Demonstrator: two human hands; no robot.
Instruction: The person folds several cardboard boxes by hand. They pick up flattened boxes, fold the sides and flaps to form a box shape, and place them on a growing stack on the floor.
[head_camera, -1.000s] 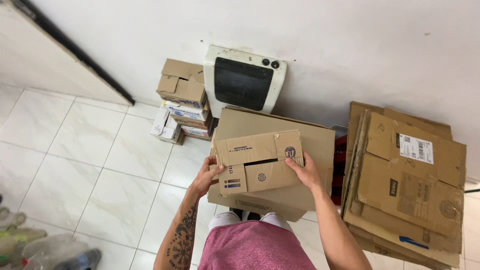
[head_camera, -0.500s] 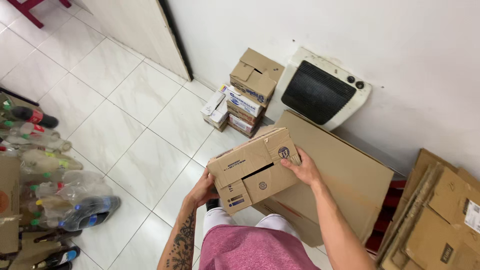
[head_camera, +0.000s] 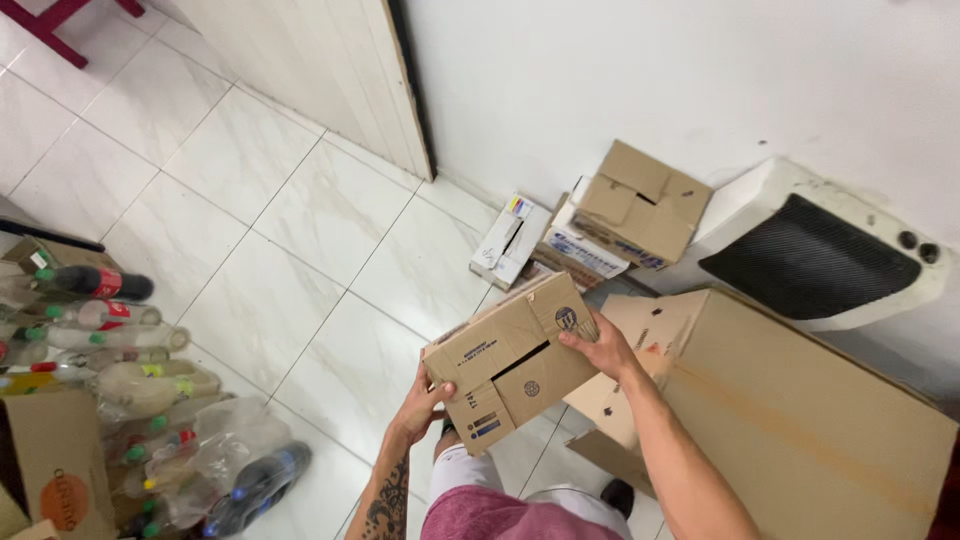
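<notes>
Both hands grip a small cardboard box (head_camera: 515, 365), held in the air above the white tiled floor (head_camera: 250, 210) and just in front of the person's body. The left hand (head_camera: 420, 405) is clamped on the box's lower left corner, fingers curled under the edge. The right hand (head_camera: 600, 345) is closed over the upper right edge, thumb on the top face beside a loose flap.

Just to the right stands a large cardboard box (head_camera: 790, 420), touching or nearly touching the held one. Behind it a white appliance with a black panel (head_camera: 815, 255) leans on the wall. A stack of small boxes (head_camera: 600, 225) sits near the wall's base. A heap of plastic bottles (head_camera: 130, 390) lies at the left, well apart.
</notes>
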